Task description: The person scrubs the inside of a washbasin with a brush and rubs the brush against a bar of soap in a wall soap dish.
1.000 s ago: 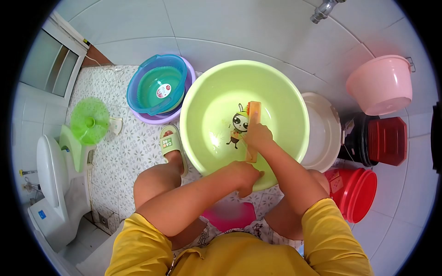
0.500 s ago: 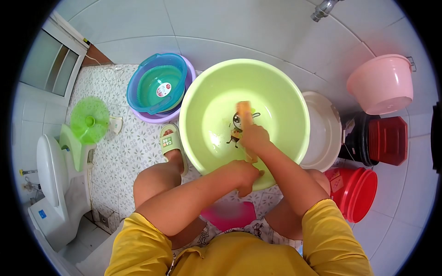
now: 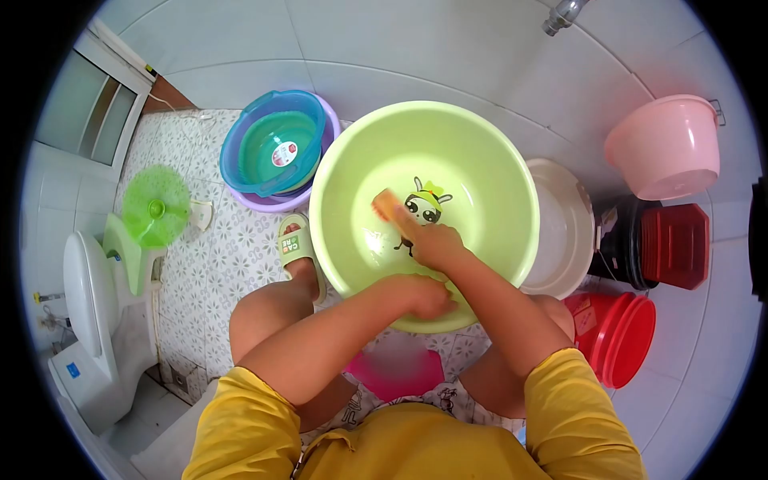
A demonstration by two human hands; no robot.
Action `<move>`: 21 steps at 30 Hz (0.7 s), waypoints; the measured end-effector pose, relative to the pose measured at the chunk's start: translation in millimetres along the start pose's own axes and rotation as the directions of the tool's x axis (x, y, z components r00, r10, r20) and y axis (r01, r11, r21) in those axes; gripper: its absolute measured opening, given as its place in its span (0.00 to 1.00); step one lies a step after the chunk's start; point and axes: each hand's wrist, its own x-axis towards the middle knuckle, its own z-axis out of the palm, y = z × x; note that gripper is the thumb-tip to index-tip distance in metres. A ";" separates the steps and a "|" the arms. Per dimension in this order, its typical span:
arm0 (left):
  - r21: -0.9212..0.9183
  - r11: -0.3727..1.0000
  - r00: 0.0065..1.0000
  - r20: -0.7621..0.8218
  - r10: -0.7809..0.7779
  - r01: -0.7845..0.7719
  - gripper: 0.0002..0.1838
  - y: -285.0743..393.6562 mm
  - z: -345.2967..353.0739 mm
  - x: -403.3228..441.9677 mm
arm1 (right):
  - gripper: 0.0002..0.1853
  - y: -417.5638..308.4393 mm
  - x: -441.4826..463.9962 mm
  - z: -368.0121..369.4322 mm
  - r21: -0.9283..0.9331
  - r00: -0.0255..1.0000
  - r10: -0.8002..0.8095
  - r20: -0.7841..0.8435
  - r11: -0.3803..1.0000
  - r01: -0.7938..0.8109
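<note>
A large light-green basin (image 3: pixel 344 160) stands before me, with a cartoon rabbit (image 3: pixel 424 210) printed on its bottom. In my right hand (image 3: pixel 438 245) is an orange scrubbing brush (image 3: pixel 390 206), closed in my fingers and held over the basin's bottom, left of the rabbit's face. Its bristles seem to point left; whether they touch the plastic I cannot tell. My left hand (image 3: pixel 432 296) is closed around the basin's near rim, its fingers slightly blurred and partly hidden. The right forearm passes just right of the left hand.
Nested blue and purple basins (image 3: pixel 276 192) stand at the left. On the right are a white basin (image 3: pixel 564 232), red buckets (image 3: pixel 628 340), dark red containers (image 3: pixel 676 244) and a hanging pink bucket (image 3: pixel 668 152). A toilet (image 3: pixel 88 296) is far left, near a green lid-like disc (image 3: pixel 156 206).
My right hand has swung the brush leftward across the basin's bottom, uncovering the rabbit's face. My left hand stays at the near rim, shifted only slightly.
</note>
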 end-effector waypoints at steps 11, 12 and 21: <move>0.183 0.917 0.912 -0.283 -0.297 0.355 0.17 -17.9 22.4 17.2 | 0.47 16.7 4.2 -0.3 0.153 0.948 0.304 -0.098 0.945 -0.288; 0.192 0.917 0.913 -0.287 -0.288 0.350 0.18 -17.0 22.6 17.5 | 0.47 13.6 2.1 -0.3 0.145 0.981 0.179 -0.073 0.975 -0.167; 0.178 0.910 0.917 -0.212 -0.337 0.376 0.19 -16.3 26.3 20.0 | 0.44 -0.9 -1.2 1.8 0.224 0.987 0.160 -0.023 0.963 -0.151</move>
